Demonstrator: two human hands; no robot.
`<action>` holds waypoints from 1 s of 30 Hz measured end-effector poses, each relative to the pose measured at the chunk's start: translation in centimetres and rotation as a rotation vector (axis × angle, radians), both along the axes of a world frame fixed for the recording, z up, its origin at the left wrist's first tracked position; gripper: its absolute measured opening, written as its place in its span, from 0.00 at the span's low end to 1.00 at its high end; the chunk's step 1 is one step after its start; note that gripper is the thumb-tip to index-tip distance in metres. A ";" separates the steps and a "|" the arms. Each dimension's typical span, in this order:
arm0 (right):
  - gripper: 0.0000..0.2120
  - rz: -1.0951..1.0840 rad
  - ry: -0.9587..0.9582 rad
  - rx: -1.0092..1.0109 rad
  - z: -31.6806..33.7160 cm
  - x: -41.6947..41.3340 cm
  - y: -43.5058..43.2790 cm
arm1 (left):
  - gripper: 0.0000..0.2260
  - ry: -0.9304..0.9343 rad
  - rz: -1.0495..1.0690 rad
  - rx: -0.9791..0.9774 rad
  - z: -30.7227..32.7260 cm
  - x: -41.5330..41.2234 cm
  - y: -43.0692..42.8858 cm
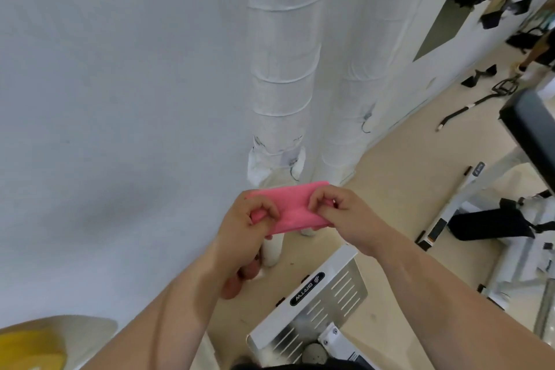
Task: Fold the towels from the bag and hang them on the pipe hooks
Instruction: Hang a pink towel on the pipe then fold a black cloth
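Note:
A pink towel (292,209), folded into a narrow strip, is stretched between both my hands in the middle of the head view. My left hand (249,228) pinches its left end and my right hand (339,213) pinches its right end. Behind the towel stand two white wrapped pipes (282,69) against the wall. A thin wire hook (365,123) hangs on the right pipe and another wire hook (293,168) sits low on the left pipe. At the bottom left is the beige bag (81,336) with a yellow towel (30,348) inside.
A white machine base plate (318,306) with slots lies on the floor below my hands. White gym equipment with a black pad (492,225) fills the right side. Black straps and a handle (480,93) lie on the beige floor further back.

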State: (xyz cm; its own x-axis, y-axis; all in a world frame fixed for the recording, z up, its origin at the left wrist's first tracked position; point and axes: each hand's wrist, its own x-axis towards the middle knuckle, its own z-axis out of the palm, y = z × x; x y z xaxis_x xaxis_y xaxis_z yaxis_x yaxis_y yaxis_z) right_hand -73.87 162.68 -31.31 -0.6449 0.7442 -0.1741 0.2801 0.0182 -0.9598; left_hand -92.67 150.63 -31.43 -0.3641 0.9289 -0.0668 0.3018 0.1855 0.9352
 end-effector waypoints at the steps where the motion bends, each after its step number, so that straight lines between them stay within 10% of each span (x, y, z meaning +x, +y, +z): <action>1: 0.10 0.034 -0.015 0.004 -0.2 0.6 0.8 | 0.12 0.037 0.002 -0.019 -0.2 0.4 0.7; 30: 0.09 0.310 0.099 0.585 -10.4 -4.6 19.8 | 0.05 0.731 0.515 0.015 -10.0 3.1 14.0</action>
